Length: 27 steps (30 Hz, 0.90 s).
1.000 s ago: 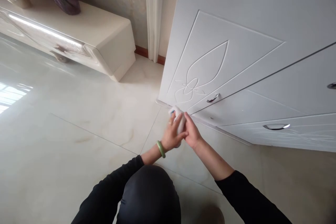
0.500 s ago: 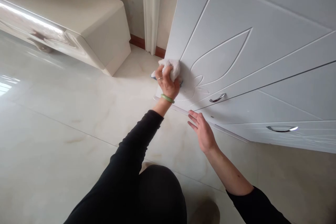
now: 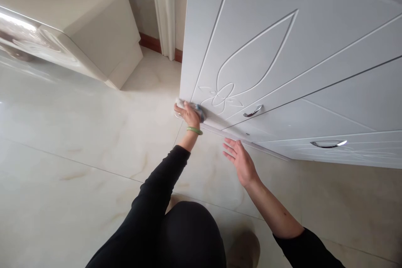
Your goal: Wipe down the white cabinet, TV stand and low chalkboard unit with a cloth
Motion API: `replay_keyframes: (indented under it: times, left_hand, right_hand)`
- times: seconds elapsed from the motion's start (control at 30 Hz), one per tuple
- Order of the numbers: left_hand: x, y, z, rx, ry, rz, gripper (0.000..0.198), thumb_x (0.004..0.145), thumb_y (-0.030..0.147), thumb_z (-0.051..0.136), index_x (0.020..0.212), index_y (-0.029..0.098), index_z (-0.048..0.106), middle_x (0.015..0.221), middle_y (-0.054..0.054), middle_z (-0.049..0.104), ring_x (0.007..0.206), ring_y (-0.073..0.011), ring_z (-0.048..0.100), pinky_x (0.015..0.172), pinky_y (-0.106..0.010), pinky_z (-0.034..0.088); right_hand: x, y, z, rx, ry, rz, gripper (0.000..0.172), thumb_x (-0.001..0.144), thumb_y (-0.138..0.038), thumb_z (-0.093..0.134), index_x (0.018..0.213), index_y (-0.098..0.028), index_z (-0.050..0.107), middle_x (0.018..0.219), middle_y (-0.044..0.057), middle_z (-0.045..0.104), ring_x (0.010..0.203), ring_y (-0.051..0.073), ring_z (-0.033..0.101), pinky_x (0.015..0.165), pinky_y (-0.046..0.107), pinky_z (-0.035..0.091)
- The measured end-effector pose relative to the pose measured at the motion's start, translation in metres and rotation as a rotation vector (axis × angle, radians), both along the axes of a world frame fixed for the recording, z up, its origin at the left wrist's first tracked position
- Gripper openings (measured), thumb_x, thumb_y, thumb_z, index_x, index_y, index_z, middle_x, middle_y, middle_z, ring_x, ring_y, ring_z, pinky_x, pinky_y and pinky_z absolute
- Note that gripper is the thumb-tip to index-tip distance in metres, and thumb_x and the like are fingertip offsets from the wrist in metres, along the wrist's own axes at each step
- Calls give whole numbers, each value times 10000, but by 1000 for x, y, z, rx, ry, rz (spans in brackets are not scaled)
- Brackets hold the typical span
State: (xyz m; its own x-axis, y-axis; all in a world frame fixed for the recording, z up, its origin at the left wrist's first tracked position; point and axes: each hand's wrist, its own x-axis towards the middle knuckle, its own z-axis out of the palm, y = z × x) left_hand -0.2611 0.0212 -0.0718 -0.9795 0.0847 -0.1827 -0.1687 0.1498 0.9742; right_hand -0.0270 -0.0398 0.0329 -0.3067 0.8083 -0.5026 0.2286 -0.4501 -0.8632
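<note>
My left hand [image 3: 187, 114], with a green bangle on the wrist, grips a white cloth [image 3: 195, 109] with a blue part and presses it against the bottom left corner of a white cabinet door [image 3: 257, 37] carved with a leaf and flower pattern. My right hand [image 3: 240, 160] hovers open over the floor just below the cabinet's base, fingers stretched out and holding nothing. A small chrome handle [image 3: 253, 111] sits on the door's lower edge to the right of the cloth.
A drawer with a long chrome handle [image 3: 328, 143] lies at the lower right of the cabinet. A glossy cream low cabinet [image 3: 78, 21] stands at the upper left. Polished marble floor tiles [image 3: 78, 142] stretch all around. My knee [image 3: 188, 234] is at the bottom.
My left hand has slid the cloth down the door from beside the carved leaf to the bottom left corner. My right hand has stayed open near the cabinet's base.
</note>
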Motion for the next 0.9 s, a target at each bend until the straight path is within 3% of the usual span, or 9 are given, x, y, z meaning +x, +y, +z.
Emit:
replay_keyframes:
  times: [0.1, 0.2, 0.27, 0.4, 0.5, 0.63, 0.73, 0.83, 0.9]
  left_hand:
    - [35, 9, 49, 105, 444, -89, 487, 1103, 356, 304, 1571, 221, 304, 1548, -188, 473, 1493, -237, 485, 1220, -428, 470]
    - [64, 13, 78, 61, 799, -386, 452, 1034, 355, 493, 1466, 229, 535, 1424, -175, 523, 1397, -310, 515, 1204, -487, 459]
    - [69, 8, 74, -25, 916, -591, 377, 970, 314, 581, 1327, 242, 678, 1314, -166, 562, 1264, -333, 568, 1154, -531, 470]
    - [43, -18, 34, -166, 913, -820, 323, 896, 191, 588, 1161, 240, 768, 1153, -144, 589, 1110, -305, 599, 1064, -524, 503]
    - [19, -29, 22, -93, 795, -619, 341, 895, 209, 577, 1206, 194, 718, 1172, -147, 549, 1171, -307, 587, 1075, -505, 518]
    - [27, -9, 50, 72, 750, -360, 385, 981, 328, 538, 1345, 227, 614, 1253, -134, 514, 1260, -299, 566, 1145, -496, 500]
    - [52, 6, 61, 23, 883, -599, 375, 967, 344, 588, 1310, 218, 674, 1242, -160, 535, 1216, -321, 572, 1058, -493, 541]
    - [65, -7, 40, -130, 937, -944, 353, 934, 212, 579, 1249, 229, 738, 1165, -160, 581, 1094, -296, 589, 957, -468, 568]
    - [60, -27, 22, -213, 869, -1018, 382, 912, 153, 553, 1231, 229, 748, 1147, -159, 590, 1055, -281, 593, 901, -434, 580]
  right_hand:
    - [2, 0, -4, -21, 5, -17, 651, 880, -841, 611, 1193, -289, 756, 1496, 69, 647, 1385, 323, 616, 1110, 499, 574]
    - [3, 0, -7, -29, 9, -43, 608, 889, -812, 626, 1172, -289, 752, 1478, 63, 658, 1362, 316, 631, 1081, 485, 591]
    - [1, 1, -7, -24, 8, -47, 606, 892, -807, 622, 1169, -284, 752, 1481, 69, 655, 1365, 321, 628, 1079, 493, 589]
    - [-5, 5, -3, -8, 7, -42, 633, 879, -823, 615, 1158, -275, 765, 1467, 89, 662, 1373, 340, 623, 1097, 519, 568]
    - [-5, 4, -2, 19, 23, -24, 635, 876, -823, 625, 1162, -275, 771, 1458, 85, 667, 1364, 335, 629, 1095, 510, 566]
    - [1, 1, -4, -2, 20, -16, 622, 874, -806, 646, 1169, -272, 767, 1454, 82, 670, 1314, 325, 659, 1054, 483, 587]
    - [3, 3, -3, -10, 10, -41, 616, 866, -796, 660, 1159, -264, 759, 1441, 87, 677, 1298, 327, 667, 1032, 472, 595]
    - [1, 7, 0, 10, 2, -68, 601, 861, -789, 664, 1133, -261, 759, 1433, 90, 680, 1300, 331, 667, 1031, 473, 593]
    - [-1, 8, 1, 28, 6, -70, 584, 865, -783, 663, 1118, -265, 763, 1427, 84, 684, 1301, 327, 668, 1030, 467, 593]
